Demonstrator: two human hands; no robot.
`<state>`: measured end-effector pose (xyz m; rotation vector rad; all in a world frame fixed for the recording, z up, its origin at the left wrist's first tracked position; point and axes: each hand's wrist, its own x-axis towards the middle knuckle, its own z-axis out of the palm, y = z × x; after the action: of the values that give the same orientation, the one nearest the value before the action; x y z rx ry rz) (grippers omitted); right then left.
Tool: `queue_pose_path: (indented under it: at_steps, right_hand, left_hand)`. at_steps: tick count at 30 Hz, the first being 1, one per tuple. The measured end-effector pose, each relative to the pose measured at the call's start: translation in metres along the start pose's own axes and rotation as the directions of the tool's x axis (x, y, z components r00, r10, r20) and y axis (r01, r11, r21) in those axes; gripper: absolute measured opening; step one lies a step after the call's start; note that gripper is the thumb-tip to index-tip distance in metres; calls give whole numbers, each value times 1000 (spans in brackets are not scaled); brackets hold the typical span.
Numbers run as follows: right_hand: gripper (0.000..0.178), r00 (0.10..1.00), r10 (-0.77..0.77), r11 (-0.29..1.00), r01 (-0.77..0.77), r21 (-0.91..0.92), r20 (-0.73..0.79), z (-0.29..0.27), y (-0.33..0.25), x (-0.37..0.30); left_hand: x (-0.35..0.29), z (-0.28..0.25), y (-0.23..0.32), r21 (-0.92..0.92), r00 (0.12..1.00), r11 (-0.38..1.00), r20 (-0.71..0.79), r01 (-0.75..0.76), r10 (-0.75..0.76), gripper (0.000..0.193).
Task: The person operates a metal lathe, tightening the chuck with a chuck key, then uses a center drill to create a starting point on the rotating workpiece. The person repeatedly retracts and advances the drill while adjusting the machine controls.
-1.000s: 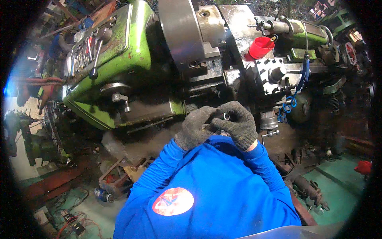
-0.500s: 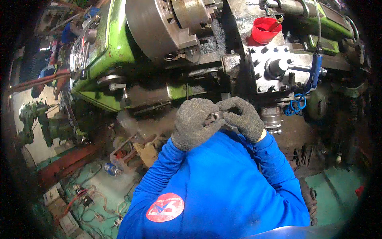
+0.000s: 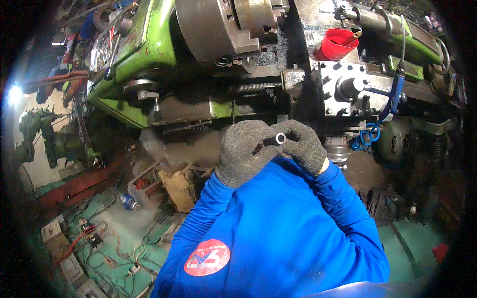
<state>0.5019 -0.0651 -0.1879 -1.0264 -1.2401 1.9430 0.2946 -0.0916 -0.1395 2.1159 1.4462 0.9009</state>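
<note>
Tube [image 3: 276,139], short and dark with a pale open end, sits pinched between my two gloved hands in the head view, held up in front of the lathe [image 3: 149,54]. My left hand [image 3: 242,151] wraps its body; my right hand [image 3: 304,145] closes fingertips on the end. I judge the piece is out of the chuck [image 3: 211,27], which looks empty, and is being checked; any mounting is not yet done.

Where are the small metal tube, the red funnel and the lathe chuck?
small metal tube [image 3: 279,138], head view, its open end.
red funnel [image 3: 337,45], head view, outer wall.
lathe chuck [image 3: 211,30], head view, round body.
</note>
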Motion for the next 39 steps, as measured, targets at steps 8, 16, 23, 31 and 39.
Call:
queue_pose_path:
  at_steps: [8, 16, 23, 31, 39]
  right_hand:
    - [39, 984, -142, 981, 125, -149, -110, 33, 1, 5]
    - [48, 983, -103, 989, 85, -122, -153, 83, -12, 17]
    - [48, 956, -118, 987, 82, -141, -268, 128, -25, 32]
    - [46, 888, -112, 986, 45, -159, -445, 174, -24, 34]
    - [41, 869, -126, 982, 40, -186, -479, 197, -25, 31]
  left_hand:
    - [10, -31, -20, -126, 992, 983, -18, -130, 129, 37]
    - [5, -61, -48, -198, 978, 959, -88, -201, 187, 38]
    - [0, -101, -68, -256, 984, 951, -84, -173, 156, 40]
    - [-23, -114, -115, -296, 991, 947, 1, -126, 132, 39]
    - [-32, -111, -133, -271, 962, 942, 126, -199, 240, 44]
